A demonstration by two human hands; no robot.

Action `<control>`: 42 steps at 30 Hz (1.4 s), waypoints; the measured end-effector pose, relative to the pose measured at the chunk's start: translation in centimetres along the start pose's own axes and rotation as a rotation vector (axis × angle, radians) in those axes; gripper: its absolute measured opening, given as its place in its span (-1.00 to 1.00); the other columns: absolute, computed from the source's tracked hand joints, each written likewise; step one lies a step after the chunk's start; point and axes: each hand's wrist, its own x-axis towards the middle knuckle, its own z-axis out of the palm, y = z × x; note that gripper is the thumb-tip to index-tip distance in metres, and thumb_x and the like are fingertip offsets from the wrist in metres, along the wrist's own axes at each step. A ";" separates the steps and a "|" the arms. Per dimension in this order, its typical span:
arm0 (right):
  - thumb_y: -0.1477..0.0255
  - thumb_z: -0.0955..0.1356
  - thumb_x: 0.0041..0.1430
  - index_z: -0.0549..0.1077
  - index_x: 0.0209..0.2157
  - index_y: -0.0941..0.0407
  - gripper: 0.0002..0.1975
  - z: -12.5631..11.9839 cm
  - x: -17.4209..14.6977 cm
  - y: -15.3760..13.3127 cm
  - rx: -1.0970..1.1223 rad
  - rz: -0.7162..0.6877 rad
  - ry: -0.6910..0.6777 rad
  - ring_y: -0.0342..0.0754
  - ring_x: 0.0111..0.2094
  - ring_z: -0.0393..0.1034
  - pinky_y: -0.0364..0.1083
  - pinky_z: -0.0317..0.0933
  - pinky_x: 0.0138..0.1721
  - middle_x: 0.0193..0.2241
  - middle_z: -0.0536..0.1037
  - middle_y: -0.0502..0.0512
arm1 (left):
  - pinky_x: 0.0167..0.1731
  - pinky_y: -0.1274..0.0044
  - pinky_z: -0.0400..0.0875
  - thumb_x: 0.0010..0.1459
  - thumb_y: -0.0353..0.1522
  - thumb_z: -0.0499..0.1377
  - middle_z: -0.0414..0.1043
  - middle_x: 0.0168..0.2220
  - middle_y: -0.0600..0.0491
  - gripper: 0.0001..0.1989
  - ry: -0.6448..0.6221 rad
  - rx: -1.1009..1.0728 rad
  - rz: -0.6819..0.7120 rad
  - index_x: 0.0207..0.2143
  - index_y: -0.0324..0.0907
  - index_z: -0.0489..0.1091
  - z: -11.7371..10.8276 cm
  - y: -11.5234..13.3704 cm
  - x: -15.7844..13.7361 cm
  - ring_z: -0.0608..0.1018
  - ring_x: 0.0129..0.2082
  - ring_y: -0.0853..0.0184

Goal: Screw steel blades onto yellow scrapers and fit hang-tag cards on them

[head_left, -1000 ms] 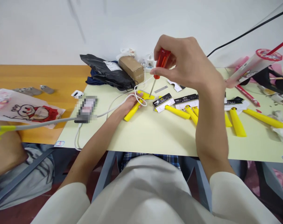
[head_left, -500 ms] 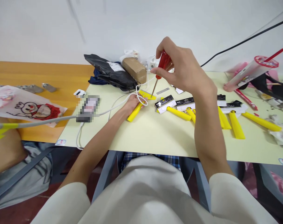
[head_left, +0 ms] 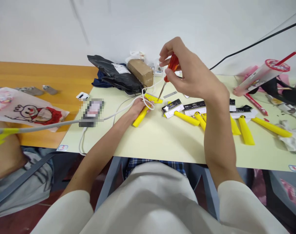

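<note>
My right hand (head_left: pixel 189 71) is closed around the red handle of a screwdriver (head_left: pixel 172 66). The screwdriver slants down to the left, its tip at a screw on the head of a yellow scraper (head_left: pixel 141 117). Low on the table, my left hand (head_left: pixel 139 106) grips that scraper where handle and head meet; its fingers are partly hidden by a white cable (head_left: pixel 148 103). A thin metal blade (head_left: pixel 170 95) lies flat just right of the scraper head. Further right lie several yellow-handled scrapers (head_left: pixel 187 118) with black-and-white card sleeves on their heads.
Behind my left hand are a black plastic bag (head_left: pixel 116 76) and a cardboard box (head_left: pixel 140 72). A pixelated phone-like device (head_left: pixel 91 112) sits on the left, wired to the white cable. A tall cup (head_left: pixel 262 78) leans at the right. Another person's arm (head_left: pixel 6 152) shows at the left edge.
My right hand's fingers have shifted around the screwdriver handle, with the index and other fingers extended more. The tip stays at the screw, and my left hand keeps its hold.
</note>
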 end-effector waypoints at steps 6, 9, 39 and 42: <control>0.08 0.42 0.39 0.41 0.03 -0.25 -0.75 0.0 0.1 0.4 -0.025 -0.031 0.026 0.24 -0.12 0.55 0.23 0.44 0.04 -0.23 0.66 -0.01 | -0.66 0.61 0.22 -0.02 -0.38 0.52 0.49 -0.53 0.11 -0.69 0.006 -0.002 -0.005 -0.33 -0.19 0.45 0.2 -0.1 0.0 0.42 -0.66 0.48; 0.11 0.32 0.49 0.34 0.17 -0.22 -0.70 0.0 0.0 0.4 -0.018 -0.052 -0.036 0.21 -0.05 0.54 0.22 0.44 0.04 0.02 0.65 0.03 | -0.66 0.62 0.22 -0.01 -0.38 0.53 0.52 -0.51 0.09 -0.66 0.045 -0.016 -0.014 -0.33 -0.19 0.41 0.4 0.0 0.0 0.44 -0.65 0.48; 0.31 0.43 0.33 0.37 -0.02 -0.17 -0.75 -0.6 -0.1 1.6 -0.039 -0.044 -0.042 0.15 -0.10 0.53 0.19 0.44 -0.02 0.01 0.63 -0.01 | -0.66 0.62 0.24 0.00 -0.31 0.53 0.52 -0.50 0.10 -0.64 0.038 0.027 -0.028 -0.33 -0.16 0.39 -0.3 -0.5 0.3 0.43 -0.65 0.47; 0.35 0.42 0.31 0.39 -0.06 -0.14 -0.79 -0.5 0.0 1.5 -0.005 -0.061 -0.025 0.16 -0.13 0.52 0.21 0.43 -0.05 -0.07 0.65 0.00 | -0.65 0.63 0.23 0.01 -0.32 0.53 0.52 -0.50 0.09 -0.66 0.031 0.017 -0.026 -0.32 -0.17 0.42 -0.3 -0.5 0.3 0.43 -0.64 0.47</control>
